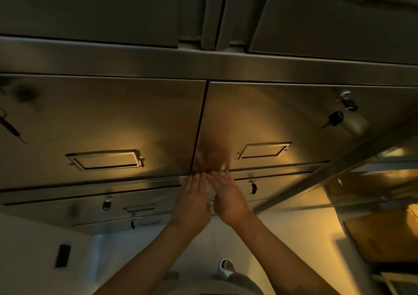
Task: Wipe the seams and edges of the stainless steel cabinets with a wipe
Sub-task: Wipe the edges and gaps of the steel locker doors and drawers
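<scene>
Brushed steel drawer fronts point(126, 122) meet at a dark vertical seam point(200, 127). I see my left hand point(192, 202) flat, fingers straight, beside my right hand point(228, 197), whose straight fingers press a pale crumpled wipe point(222, 174) onto the seam's bottom edge. Floor below lies open.

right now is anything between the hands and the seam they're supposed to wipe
Nothing visible. The left hand and right hand already have their fingertips at the bottom end of the vertical seam between the two drawer fronts, with the wipe barely showing under the right fingers.
</scene>
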Demonstrator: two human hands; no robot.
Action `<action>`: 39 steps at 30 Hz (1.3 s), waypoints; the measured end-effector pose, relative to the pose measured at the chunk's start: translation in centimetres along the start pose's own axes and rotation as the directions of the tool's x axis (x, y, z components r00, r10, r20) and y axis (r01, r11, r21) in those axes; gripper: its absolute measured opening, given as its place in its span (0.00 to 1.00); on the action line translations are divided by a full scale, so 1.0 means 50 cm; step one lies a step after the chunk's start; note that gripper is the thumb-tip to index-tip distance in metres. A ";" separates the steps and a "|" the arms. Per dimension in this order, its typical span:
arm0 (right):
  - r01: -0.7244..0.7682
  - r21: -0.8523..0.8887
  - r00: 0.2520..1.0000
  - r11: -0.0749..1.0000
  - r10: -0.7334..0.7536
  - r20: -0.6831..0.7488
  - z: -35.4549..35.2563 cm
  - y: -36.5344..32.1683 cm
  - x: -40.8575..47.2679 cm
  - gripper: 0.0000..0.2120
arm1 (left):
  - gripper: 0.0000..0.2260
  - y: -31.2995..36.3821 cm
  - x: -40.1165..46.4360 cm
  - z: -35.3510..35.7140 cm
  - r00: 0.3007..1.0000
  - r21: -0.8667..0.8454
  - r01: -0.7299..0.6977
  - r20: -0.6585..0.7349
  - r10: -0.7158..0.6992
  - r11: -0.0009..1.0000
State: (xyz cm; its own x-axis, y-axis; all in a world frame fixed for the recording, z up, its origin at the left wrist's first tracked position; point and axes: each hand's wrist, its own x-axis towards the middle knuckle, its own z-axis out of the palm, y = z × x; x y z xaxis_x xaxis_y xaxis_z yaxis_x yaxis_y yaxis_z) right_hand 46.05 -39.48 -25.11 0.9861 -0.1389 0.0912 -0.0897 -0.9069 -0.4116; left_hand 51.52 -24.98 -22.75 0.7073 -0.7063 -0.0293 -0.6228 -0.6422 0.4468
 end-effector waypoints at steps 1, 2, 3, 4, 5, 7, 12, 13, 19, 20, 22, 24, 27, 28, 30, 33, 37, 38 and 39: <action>0.016 -0.004 1.000 1.000 -0.016 0.012 -0.002 0.007 0.000 0.35 | 0.39 0.007 0.004 0.002 1.000 0.018 0.006 0.016 -0.006 1.000; 0.030 -0.004 0.999 1.000 -0.030 0.015 -0.003 0.015 -0.001 0.34 | 0.39 0.013 0.007 0.005 1.000 0.050 0.003 0.020 -0.004 0.999; 0.042 -0.002 0.999 0.999 -0.042 0.004 -0.007 0.024 -0.004 0.33 | 0.39 0.018 0.010 0.010 1.000 0.076 -0.004 0.016 0.003 0.997; 0.053 0.003 0.999 0.999 -0.053 -0.011 -0.009 0.037 -0.006 0.33 | 0.37 0.024 0.015 0.015 1.000 0.081 -0.014 0.020 0.012 0.997; 0.064 0.007 0.998 0.998 -0.064 -0.025 -0.014 0.051 -0.010 0.33 | 0.35 0.033 0.022 0.017 1.000 0.075 -0.019 0.017 0.018 0.997; 0.079 0.006 0.995 0.997 -0.079 -0.062 -0.024 0.083 -0.018 0.34 | 0.32 0.054 0.036 0.024 1.000 0.076 -0.007 0.001 0.007 0.997; 0.105 -0.028 0.985 0.994 -0.107 -0.134 -0.063 0.159 -0.045 0.34 | 0.32 0.121 0.072 0.054 0.999 0.077 0.003 0.032 -0.005 0.997; 0.103 -0.022 0.984 0.994 -0.105 -0.145 -0.071 0.175 -0.050 0.34 | 0.32 0.135 0.080 0.060 0.999 0.085 0.005 0.043 -0.009 0.996; 0.053 0.049 0.992 0.997 -0.047 -0.117 -0.110 0.269 -0.084 0.33 | 0.31 0.234 0.115 0.099 0.997 0.117 -0.079 0.028 0.076 0.990; 0.044 0.054 0.994 0.998 -0.038 -0.107 -0.117 0.286 -0.091 0.34 | 0.31 0.250 0.121 0.108 0.996 0.110 -0.086 0.014 0.085 0.990; 0.039 0.058 0.995 0.998 -0.033 -0.090 -0.139 0.319 -0.105 0.33 | 0.31 0.284 0.134 0.129 0.996 0.109 -0.086 0.014 0.085 0.990; 0.040 0.052 0.994 0.998 -0.034 -0.108 -0.159 0.354 -0.119 0.32 | 0.31 0.322 0.148 0.147 0.996 0.101 -0.088 0.018 0.087 0.991; 0.019 0.074 0.991 0.997 -0.009 -0.131 -0.187 0.411 -0.139 0.33 | 0.31 0.376 0.173 0.173 0.994 0.085 -0.107 0.018 0.105 0.991; 0.010 0.072 0.991 0.997 0.000 -0.136 -0.194 0.431 -0.145 0.33 | 0.31 0.393 0.183 0.181 0.993 0.083 -0.121 0.014 0.120 0.989; -0.011 0.069 0.990 0.998 0.021 -0.141 -0.209 0.469 -0.157 0.34 | 0.31 0.426 0.204 0.199 0.987 0.085 -0.159 0.003 0.159 0.984; -0.051 0.071 0.986 0.996 0.062 -0.153 -0.237 0.511 -0.175 0.35 | 0.31 0.468 0.232 0.230 0.981 0.103 -0.193 -0.008 0.195 0.976; -0.082 0.057 0.983 0.995 0.090 -0.160 -0.273 0.568 -0.197 0.35 | 0.33 0.525 0.261 0.256 0.983 0.084 -0.185 0.036 0.182 0.979; -0.091 0.052 0.982 0.994 0.099 -0.163 -0.282 0.585 -0.201 0.35 | 0.33 0.541 0.269 0.262 0.979 0.092 -0.202 0.060 0.197 0.975; -0.099 0.053 0.979 0.994 0.106 -0.171 -0.290 0.601 -0.206 0.36 | 0.34 0.558 0.276 0.266 0.974 0.105 -0.218 0.079 0.211 0.970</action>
State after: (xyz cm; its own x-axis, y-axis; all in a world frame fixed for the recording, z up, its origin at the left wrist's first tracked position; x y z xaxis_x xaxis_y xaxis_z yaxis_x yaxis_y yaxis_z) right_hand 31.15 -71.07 -25.25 0.9324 -0.3007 0.2006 -0.1793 -0.8666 -0.4657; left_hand 39.47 -56.62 -22.57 0.5314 -0.8471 -0.0055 -0.7937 -0.5001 0.3462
